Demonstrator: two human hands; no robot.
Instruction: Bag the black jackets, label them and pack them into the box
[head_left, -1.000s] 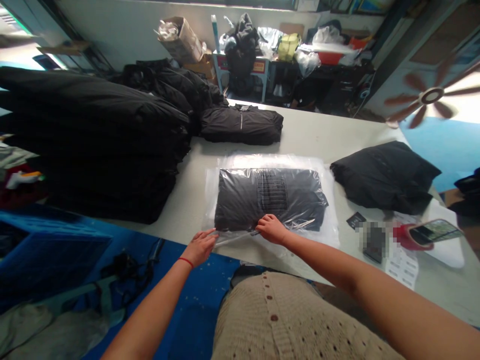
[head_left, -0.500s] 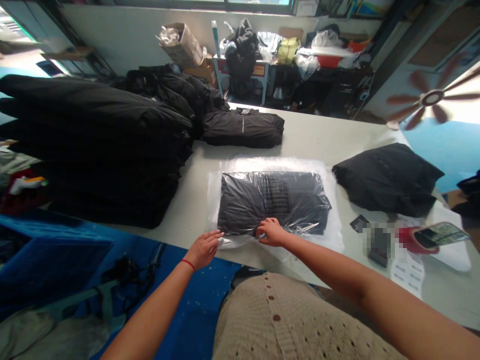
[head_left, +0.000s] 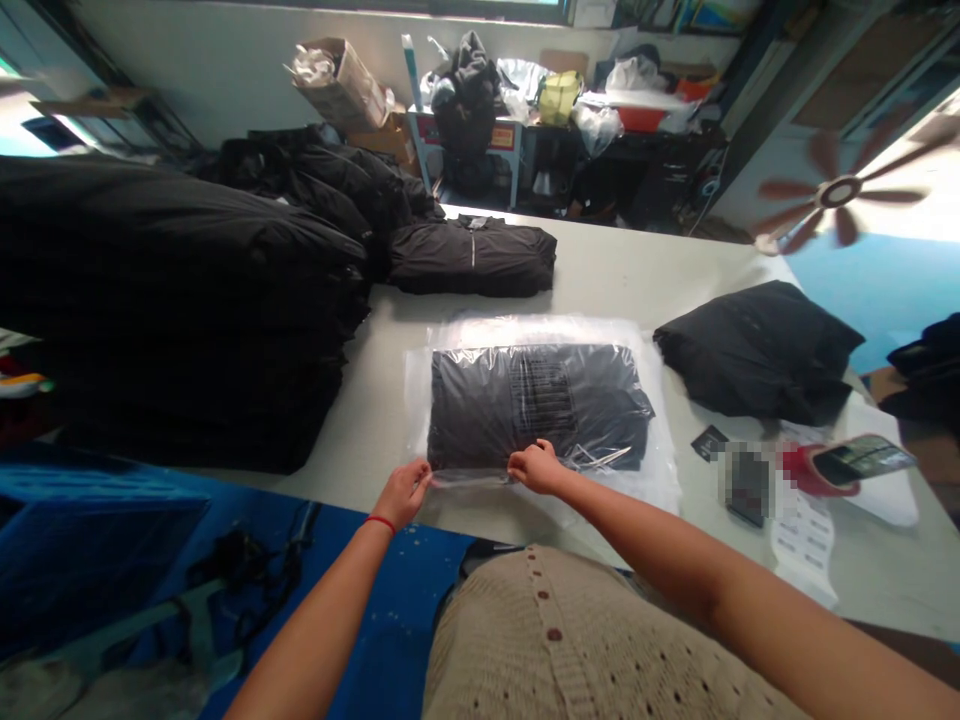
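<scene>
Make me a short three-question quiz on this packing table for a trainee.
1. True or false: the left hand wears a red band on its wrist.
2. Multiple choice: what is inside the clear plastic bag? A) a folded black garment B) a pair of shoes C) a roll of tape
3. Fill in the blank: from the person's viewpoint, the tall stack of black garments stands to the ____ of the bag.

Key: 1 true; 2 A; 3 left.
</scene>
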